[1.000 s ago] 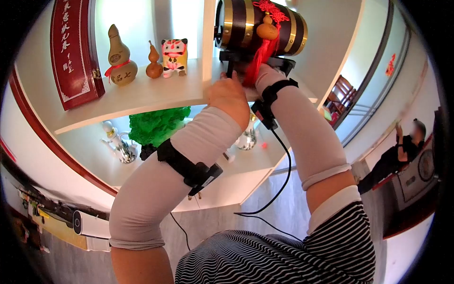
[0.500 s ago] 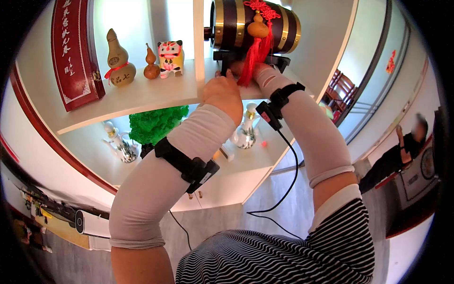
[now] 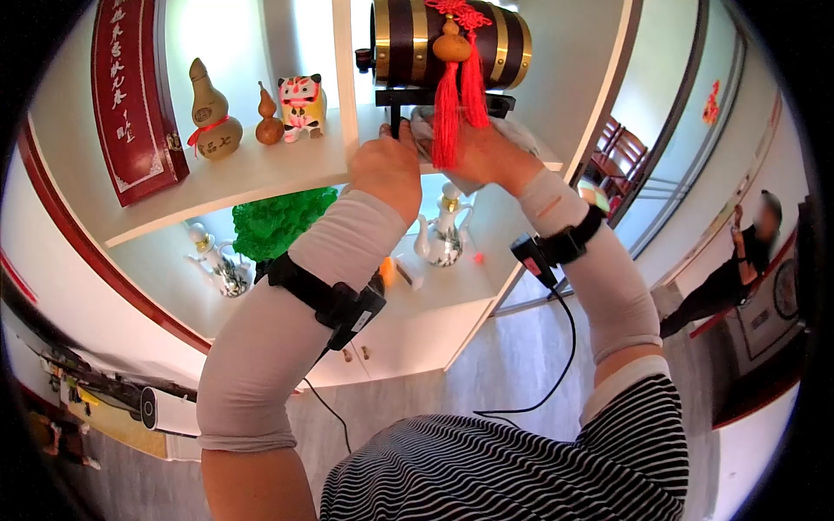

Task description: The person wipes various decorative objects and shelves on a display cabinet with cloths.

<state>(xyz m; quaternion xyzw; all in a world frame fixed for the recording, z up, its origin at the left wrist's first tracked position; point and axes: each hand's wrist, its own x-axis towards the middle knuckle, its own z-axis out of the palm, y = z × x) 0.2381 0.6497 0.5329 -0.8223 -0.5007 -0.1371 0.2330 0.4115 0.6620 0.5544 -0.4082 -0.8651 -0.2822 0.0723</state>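
A dark wooden barrel (image 3: 434,43) with brass bands lies on its side on a black stand (image 3: 395,113) on the upper shelf. A small gourd (image 3: 452,47) with red tassels (image 3: 446,122) hangs down its front. My left hand (image 3: 387,169) is at the stand's left leg, fingers closed around it as far as they show. Below the barrel, at the shelf's front edge, my right hand (image 3: 482,161) holds a greyish cloth (image 3: 519,135). The tassels and the hand itself hide part of those fingers.
Left on the shelf stand a red box (image 3: 137,104), a large gourd (image 3: 215,122), a small gourd (image 3: 269,122) and a tiger figurine (image 3: 301,108). Below are a green ornament (image 3: 282,227) and white pots (image 3: 445,234). A person (image 3: 747,252) is at the far right.
My right hand has come out from beneath the barrel toward the shelf's front edge, and the cloth now shows. My left hand stays by the stand's leg. The view has shifted slightly.
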